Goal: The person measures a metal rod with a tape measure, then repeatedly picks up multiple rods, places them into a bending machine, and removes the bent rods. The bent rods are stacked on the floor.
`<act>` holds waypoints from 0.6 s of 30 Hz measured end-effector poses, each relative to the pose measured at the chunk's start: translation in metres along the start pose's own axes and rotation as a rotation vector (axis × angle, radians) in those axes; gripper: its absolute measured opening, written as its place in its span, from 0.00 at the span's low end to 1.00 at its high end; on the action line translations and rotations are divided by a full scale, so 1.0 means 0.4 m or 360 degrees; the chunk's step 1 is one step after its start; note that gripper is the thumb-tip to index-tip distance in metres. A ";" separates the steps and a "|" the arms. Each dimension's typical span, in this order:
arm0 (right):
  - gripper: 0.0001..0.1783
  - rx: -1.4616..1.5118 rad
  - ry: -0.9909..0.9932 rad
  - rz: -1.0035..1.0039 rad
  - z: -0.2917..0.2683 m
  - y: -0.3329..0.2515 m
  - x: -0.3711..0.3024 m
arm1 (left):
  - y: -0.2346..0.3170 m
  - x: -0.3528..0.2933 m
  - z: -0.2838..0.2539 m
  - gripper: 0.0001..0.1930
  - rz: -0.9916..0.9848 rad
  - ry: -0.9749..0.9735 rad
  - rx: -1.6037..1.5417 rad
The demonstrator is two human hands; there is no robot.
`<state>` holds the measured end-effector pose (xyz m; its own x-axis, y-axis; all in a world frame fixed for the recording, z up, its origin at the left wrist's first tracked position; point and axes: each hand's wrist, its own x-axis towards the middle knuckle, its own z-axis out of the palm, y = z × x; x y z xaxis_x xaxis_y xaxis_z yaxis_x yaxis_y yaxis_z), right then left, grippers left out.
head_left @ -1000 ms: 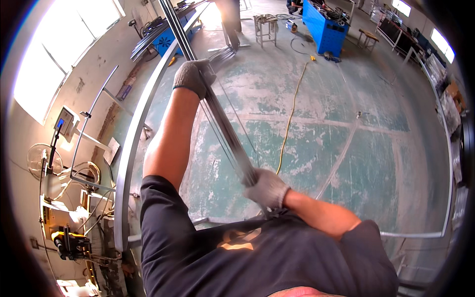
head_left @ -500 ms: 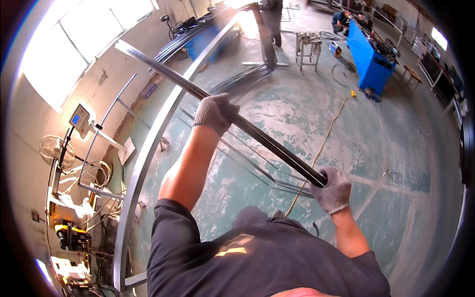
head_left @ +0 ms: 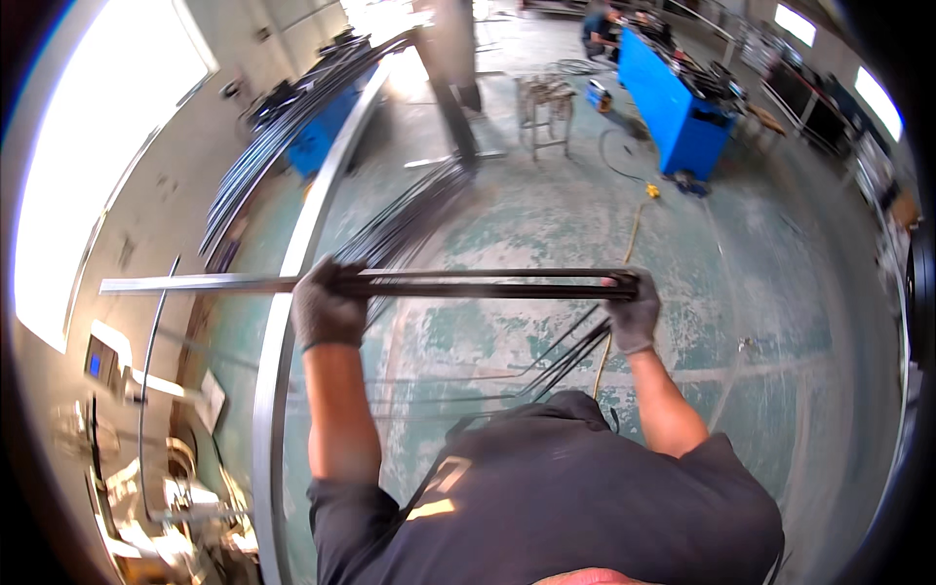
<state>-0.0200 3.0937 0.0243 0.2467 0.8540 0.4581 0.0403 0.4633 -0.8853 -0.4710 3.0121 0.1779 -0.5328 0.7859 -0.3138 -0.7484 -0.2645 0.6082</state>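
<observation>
A long dark metal bar (head_left: 468, 285) lies level across the view, held out in front of me at chest height. My left hand (head_left: 327, 304), in a grey glove, grips it left of its middle. Past that hand the bar runs on, shiny, to a free end (head_left: 112, 286). My right hand (head_left: 632, 310), also gloved, clasps the bar's right end. Both arms reach forward from my dark shirt.
A long curved steel rail (head_left: 283, 322) runs along the floor on the left. Bent dark rods (head_left: 409, 229) lie on the green worn floor ahead. A blue workbench (head_left: 678, 97), a metal stool (head_left: 546, 107) and a yellow cable (head_left: 629, 229) stand beyond. Machinery (head_left: 146, 487) crowds the lower left.
The bar has swung from slanting away toward the upper left to lying level across the view. Both hands kept their grip and rose; the view has tilted toward the far workshop.
</observation>
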 end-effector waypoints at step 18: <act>0.14 0.0018 -0.0579 -0.0004 0.769 0.405 1.030 | 0.032 0.658 0.396 0.10 0.0773 -0.0306 0.0091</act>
<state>-0.2098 3.5933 0.0943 -0.1139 0.8802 0.4608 0.0293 0.4666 -0.8840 -0.5583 3.3041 0.2185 -0.7268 0.6702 0.1506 -0.4074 -0.5971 0.6911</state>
